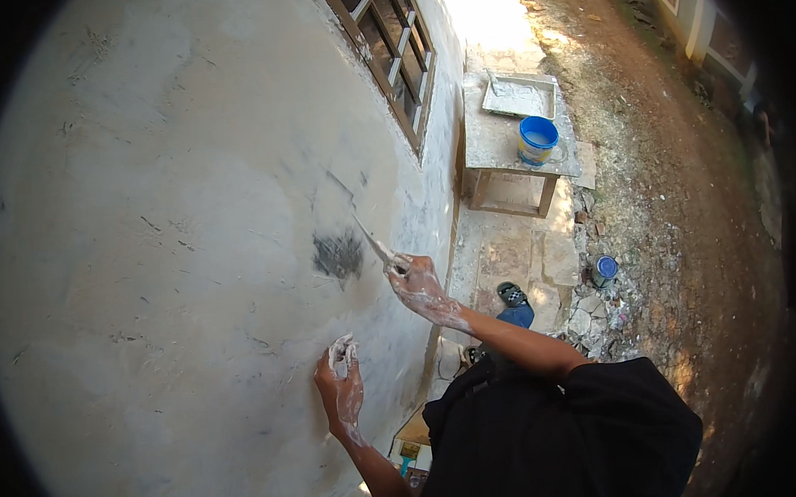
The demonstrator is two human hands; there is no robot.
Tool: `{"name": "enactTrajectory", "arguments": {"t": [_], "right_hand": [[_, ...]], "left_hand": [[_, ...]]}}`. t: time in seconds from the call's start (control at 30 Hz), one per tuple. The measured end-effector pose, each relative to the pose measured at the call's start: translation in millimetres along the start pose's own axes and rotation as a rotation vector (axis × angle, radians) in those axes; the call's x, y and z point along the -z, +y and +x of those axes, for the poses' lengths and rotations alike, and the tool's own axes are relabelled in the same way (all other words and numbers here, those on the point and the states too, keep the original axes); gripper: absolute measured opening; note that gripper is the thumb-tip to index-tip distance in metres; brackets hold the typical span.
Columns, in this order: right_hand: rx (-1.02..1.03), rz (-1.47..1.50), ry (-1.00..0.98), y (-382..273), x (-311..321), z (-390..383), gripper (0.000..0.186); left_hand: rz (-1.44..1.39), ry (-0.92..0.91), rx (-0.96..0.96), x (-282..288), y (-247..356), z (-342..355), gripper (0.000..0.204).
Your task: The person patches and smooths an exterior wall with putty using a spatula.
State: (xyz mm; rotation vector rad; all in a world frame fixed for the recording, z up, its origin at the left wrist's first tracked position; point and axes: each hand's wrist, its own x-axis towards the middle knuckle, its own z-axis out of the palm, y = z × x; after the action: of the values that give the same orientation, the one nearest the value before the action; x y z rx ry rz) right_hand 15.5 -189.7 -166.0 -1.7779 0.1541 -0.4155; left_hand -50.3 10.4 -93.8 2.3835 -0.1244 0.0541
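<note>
A putty knife is gripped in my right hand, its thin blade slanting up and left close to the wall. Beside the blade, a dark grey patch marks the pale plaster; fainter dark streaks run above it. Lower down, my left hand is held near the wall, fingers curled round a white, putty-coated thing whose kind I cannot make out. White putty smears both hands and wrists.
A wooden-framed window is set in the wall above. To the right stands a low table with a white-coated tray and a blue-rimmed bucket. A blue-lidded can sits on rubble. A brush lies below.
</note>
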Motion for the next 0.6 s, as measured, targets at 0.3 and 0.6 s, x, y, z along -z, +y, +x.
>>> {"name": "enactTrajectory", "arguments": {"t": [0.3,0.6], "right_hand": [[0.264,-0.256,0.362,49,-55,100,0.026],[0.107,-0.020,-0.068,-1,-13,-11,0.026]], "left_hand": [[0.003,-0.041,0.052,-3,-1,-1,0.022],[-0.111,-0.027,0.144,5,-10,-4,0.023]]}}
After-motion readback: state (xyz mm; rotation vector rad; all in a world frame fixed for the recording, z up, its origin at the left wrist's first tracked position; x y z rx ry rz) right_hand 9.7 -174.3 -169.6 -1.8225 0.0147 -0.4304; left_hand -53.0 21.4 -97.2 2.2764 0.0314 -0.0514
